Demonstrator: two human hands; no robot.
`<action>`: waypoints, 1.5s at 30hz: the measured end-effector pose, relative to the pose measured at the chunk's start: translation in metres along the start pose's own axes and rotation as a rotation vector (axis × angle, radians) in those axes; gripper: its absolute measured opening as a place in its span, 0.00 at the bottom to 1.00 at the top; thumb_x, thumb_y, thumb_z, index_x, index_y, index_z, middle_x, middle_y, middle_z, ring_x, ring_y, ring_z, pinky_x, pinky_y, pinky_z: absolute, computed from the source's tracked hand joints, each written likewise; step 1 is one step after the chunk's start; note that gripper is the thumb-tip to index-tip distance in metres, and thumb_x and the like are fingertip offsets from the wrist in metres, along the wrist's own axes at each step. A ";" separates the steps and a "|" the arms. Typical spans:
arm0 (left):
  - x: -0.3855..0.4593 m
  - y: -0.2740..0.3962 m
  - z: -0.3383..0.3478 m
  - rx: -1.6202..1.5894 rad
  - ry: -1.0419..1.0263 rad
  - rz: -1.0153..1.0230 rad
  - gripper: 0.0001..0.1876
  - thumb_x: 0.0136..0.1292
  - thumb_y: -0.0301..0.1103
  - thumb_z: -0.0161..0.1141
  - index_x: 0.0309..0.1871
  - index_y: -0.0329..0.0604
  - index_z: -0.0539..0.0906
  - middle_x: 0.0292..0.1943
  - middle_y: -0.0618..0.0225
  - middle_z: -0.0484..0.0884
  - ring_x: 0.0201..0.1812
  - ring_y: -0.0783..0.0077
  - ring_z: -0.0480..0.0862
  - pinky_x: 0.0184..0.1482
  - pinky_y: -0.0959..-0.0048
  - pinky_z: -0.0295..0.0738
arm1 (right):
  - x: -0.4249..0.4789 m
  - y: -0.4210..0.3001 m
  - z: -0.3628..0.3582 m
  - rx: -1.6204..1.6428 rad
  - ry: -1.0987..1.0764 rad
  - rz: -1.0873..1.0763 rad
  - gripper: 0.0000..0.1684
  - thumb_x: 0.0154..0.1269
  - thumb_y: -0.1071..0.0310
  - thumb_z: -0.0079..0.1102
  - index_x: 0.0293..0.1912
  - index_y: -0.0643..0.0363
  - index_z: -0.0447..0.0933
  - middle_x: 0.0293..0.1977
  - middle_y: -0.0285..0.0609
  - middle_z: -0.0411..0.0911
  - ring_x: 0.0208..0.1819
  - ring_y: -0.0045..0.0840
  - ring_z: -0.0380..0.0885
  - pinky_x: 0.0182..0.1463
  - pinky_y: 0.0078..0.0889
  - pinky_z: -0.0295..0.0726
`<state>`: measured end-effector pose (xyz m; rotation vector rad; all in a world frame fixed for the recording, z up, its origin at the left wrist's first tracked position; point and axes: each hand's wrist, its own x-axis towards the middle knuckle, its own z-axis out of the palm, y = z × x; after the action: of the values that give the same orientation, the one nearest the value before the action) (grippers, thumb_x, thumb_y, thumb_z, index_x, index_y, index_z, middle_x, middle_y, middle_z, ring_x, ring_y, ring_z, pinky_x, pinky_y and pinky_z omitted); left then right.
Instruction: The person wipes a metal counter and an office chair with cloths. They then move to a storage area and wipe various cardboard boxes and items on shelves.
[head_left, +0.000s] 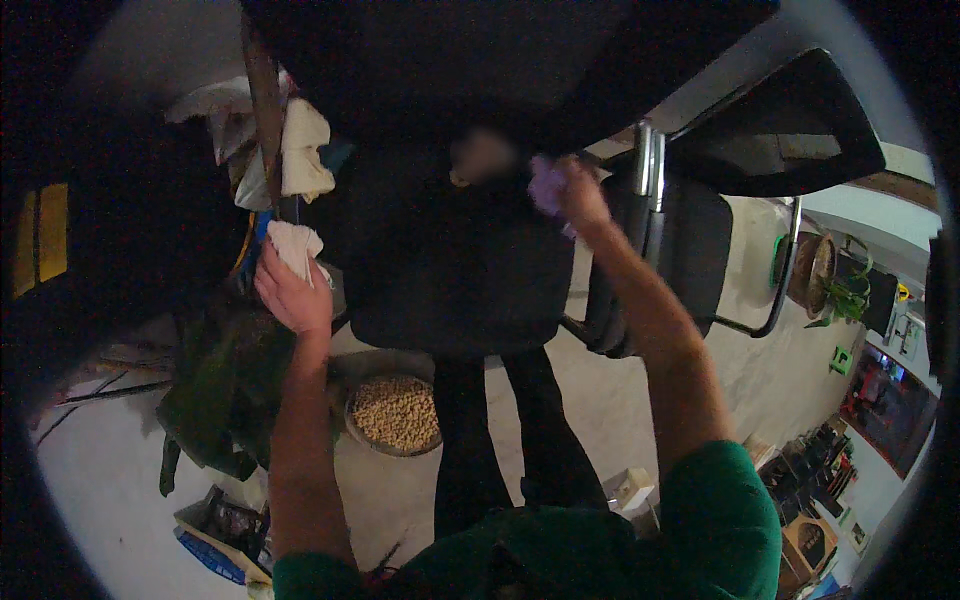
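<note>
A white cloth (298, 246) is in my left hand (296, 296), its fingers bent around the lower edge. Just above it hangs a cream towel (304, 150) beside a narrow upright post. My right hand (583, 191) is closed on a crumpled purple cloth (550, 187), somewhat blurred, at the right side of a dark chair (457, 262). The chair stands in front of my legs, its black seat facing up at me. A small blurred pale patch lies at the far side of the seat.
A round basket of small tan pieces (396, 415) stands on the floor left of my legs. Black chairs with metal frames (651, 169) are at the right, with a potted plant (847, 292) beyond. Dark green fabric (217, 390) hangs at the left, above an open box (225, 525).
</note>
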<state>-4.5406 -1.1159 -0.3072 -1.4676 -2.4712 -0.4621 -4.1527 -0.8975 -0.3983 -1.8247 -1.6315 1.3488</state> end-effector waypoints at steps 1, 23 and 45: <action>0.000 0.000 0.001 -0.006 -0.016 -0.011 0.33 0.65 0.40 0.63 0.70 0.35 0.68 0.61 0.44 0.74 0.60 0.41 0.72 0.65 0.50 0.64 | 0.020 -0.006 -0.012 -0.545 0.054 -0.076 0.24 0.73 0.52 0.54 0.60 0.56 0.72 0.55 0.50 0.76 0.54 0.41 0.78 0.55 0.43 0.80; 0.002 -0.009 -0.002 -0.104 -0.107 -0.048 0.38 0.59 0.40 0.65 0.71 0.36 0.66 0.60 0.45 0.75 0.60 0.41 0.72 0.66 0.49 0.63 | -0.012 -0.116 0.237 -0.488 -0.126 -0.621 0.25 0.59 0.62 0.69 0.57 0.48 0.76 0.49 0.48 0.75 0.51 0.46 0.77 0.56 0.49 0.80; -0.009 -0.030 -0.001 -0.235 -0.052 0.010 0.39 0.53 0.33 0.70 0.71 0.45 0.67 0.61 0.49 0.73 0.61 0.43 0.72 0.65 0.48 0.65 | -0.147 0.044 0.110 -0.415 -0.182 -0.475 0.17 0.70 0.60 0.54 0.52 0.57 0.80 0.51 0.50 0.79 0.54 0.43 0.75 0.59 0.46 0.75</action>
<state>-4.5625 -1.1373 -0.3144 -1.5954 -2.5184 -0.7434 -4.1999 -1.0783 -0.4246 -1.3877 -2.3965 1.0391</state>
